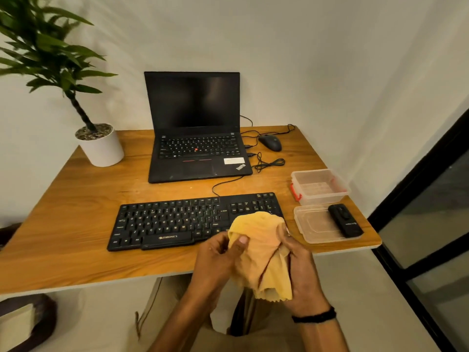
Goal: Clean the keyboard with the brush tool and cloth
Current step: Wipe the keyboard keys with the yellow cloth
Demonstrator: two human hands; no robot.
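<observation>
A black keyboard (177, 221) lies flat on the wooden desk (76, 224), near its front edge. Both hands hold a yellow cloth (261, 250) bunched up just above the keyboard's right front corner. My left hand (215, 260) pinches the cloth's left side with the thumb on top. My right hand (298, 265) grips its right side, and the cloth hangs down between them. A black brush tool (345, 221) rests on a clear plastic lid (317, 229) to the right of the keyboard.
An open black laptop (195, 138) stands behind the keyboard, with a black mouse (271, 142) and loose cables to its right. A clear plastic box (319, 185) with red clips sits at the right edge. A potted plant (100, 146) occupies the back left corner.
</observation>
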